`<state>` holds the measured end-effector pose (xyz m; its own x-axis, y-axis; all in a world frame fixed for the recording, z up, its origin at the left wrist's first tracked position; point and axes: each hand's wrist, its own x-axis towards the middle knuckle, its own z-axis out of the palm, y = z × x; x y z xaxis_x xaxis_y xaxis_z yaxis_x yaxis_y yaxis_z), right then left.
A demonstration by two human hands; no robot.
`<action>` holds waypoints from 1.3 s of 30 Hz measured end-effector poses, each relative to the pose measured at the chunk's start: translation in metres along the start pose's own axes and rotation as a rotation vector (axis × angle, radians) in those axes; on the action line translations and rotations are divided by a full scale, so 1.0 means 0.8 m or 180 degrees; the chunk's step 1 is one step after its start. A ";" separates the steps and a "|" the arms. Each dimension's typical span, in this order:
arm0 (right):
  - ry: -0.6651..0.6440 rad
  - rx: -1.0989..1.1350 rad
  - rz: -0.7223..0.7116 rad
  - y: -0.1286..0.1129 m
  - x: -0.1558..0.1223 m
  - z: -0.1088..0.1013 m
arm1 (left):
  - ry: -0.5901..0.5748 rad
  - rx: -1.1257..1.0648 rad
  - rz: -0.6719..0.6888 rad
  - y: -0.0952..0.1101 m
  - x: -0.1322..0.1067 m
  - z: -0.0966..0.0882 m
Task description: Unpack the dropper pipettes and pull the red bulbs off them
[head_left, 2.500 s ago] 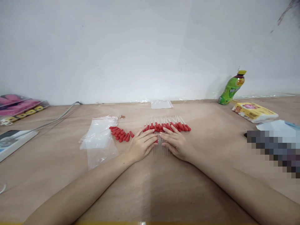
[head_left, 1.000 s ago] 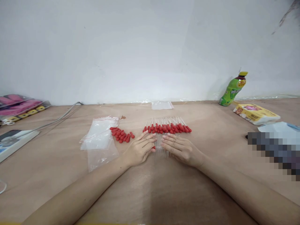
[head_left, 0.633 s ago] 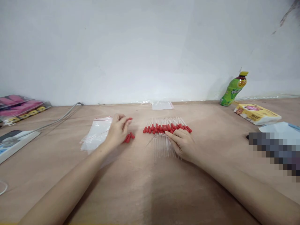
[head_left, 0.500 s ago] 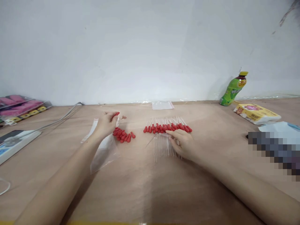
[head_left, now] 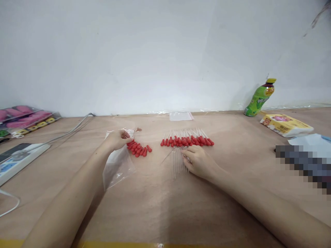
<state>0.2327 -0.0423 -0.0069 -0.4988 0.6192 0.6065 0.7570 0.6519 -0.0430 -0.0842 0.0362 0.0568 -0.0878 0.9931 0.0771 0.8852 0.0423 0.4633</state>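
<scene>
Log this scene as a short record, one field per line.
left hand: fingertips at the edge of the loose red bulbs; grip unclear
right hand: at the clear tubes; grip unclear
red-ended tubes: row beyond the clear tubes, red ends nearer the person
right side: green bottle, yellow packet
left side: power strip

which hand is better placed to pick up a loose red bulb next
Probably the left: the left hand is at the edge of the loose red bulbs, while the right hand is at the clear tubes.

Left grip (head_left: 121, 139) and right grip (head_left: 197, 159) well apart, fingers (head_left: 188, 153) bent
</scene>
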 end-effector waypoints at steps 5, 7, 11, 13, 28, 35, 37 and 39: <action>-0.0206 0.0082 -0.0009 -0.004 -0.001 -0.003 | 0.0052 0.0011 -0.0066 -0.006 0.003 -0.002; -0.0246 0.0038 -0.0059 -0.006 -0.001 -0.004 | 0.0050 0.0061 -0.0059 -0.009 0.005 -0.004; -0.0382 -0.0063 -0.0094 -0.009 0.000 -0.004 | 0.0187 0.0172 -0.0038 -0.009 0.005 -0.011; -0.0413 -0.0060 -0.0073 -0.011 0.000 -0.005 | 0.0352 0.0248 -0.0023 -0.003 0.001 -0.012; 0.0863 0.0298 0.0805 0.040 -0.001 -0.001 | -0.0015 0.0139 0.1649 0.107 -0.032 0.087; 0.0974 0.0243 0.0818 0.041 -0.003 -0.001 | -0.0331 0.0073 0.1303 0.129 -0.003 0.111; 0.1004 0.0203 0.0834 0.041 -0.003 -0.001 | -0.0309 0.0065 0.1225 0.132 -0.002 0.115; 0.0997 0.0194 0.0849 0.041 -0.003 -0.002 | -0.0269 0.0054 0.1113 0.135 -0.004 0.118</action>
<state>0.2590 -0.0230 -0.0087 -0.1288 0.6129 0.7796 0.8112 0.5173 -0.2726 0.0543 0.0481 0.0232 0.2593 0.9533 0.1548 0.8625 -0.3007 0.4070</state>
